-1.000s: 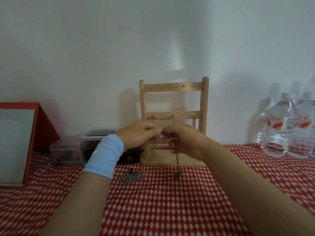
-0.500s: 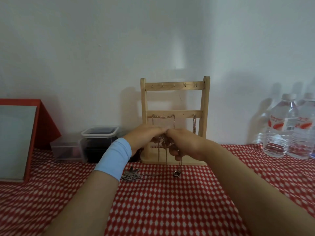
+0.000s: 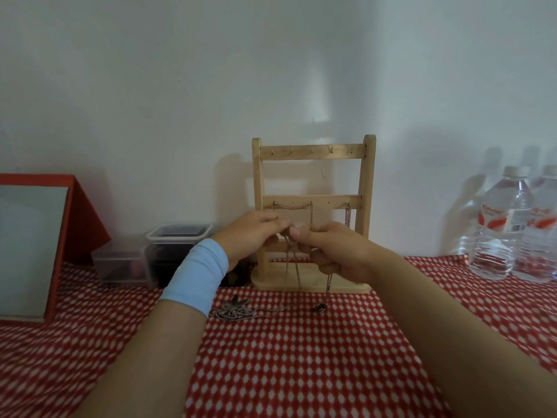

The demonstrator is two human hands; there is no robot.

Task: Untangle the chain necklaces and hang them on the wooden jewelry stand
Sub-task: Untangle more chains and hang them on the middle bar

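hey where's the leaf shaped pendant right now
In the head view, the leaf-shaped pendant lies on the red checked tablecloth, just left of centre, in front of the wooden jewelry stand and beside the blue wristband.

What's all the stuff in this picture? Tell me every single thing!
stand: one, light wood, back middle, by the wall
hung chains: two, it seems, metal-coloured, on the stand's middle bar
held chain: one, silvery, hanging from both hands to the cloth
necklace pile: one, silvery, on the cloth, front left of the stand
tablecloth: one, red and white, over the table
bottles: two, clear with red labels, far right
boxes: two, clear plastic, left of the stand
case: one, red with a grey front, far left
wristband: one, light blue, left wrist
left hand: one, pinches the held chain
right hand: one, pinches the held chain
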